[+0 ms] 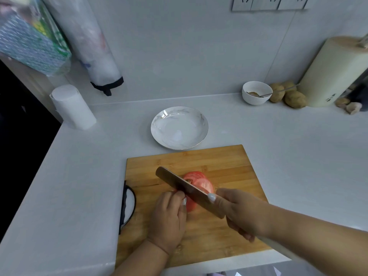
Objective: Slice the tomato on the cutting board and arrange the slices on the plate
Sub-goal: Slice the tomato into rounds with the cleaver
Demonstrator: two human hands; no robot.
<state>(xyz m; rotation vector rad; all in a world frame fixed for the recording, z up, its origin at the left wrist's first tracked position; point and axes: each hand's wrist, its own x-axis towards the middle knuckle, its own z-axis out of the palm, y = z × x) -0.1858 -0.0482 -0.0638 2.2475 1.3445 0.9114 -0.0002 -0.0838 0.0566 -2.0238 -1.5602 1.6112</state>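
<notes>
A red tomato [191,204] lies on the wooden cutting board [229,164], with cut slices [201,182] fanned out on its far side. My left hand [169,218] presses on the uncut part with curled fingers. My right hand [239,212] grips the handle of a broad knife [185,186], whose blade crosses the tomato between the slices and the uncut piece. The white plate [179,127] sits beyond the board with nothing on it.
A paper towel roll [72,107] stands at the left by the counter edge. A white bowl with a spoon [256,92], several potatoes [288,95] and a cream cylinder [334,72] sit at the back right. A black handle [127,206] hangs off the board's left side.
</notes>
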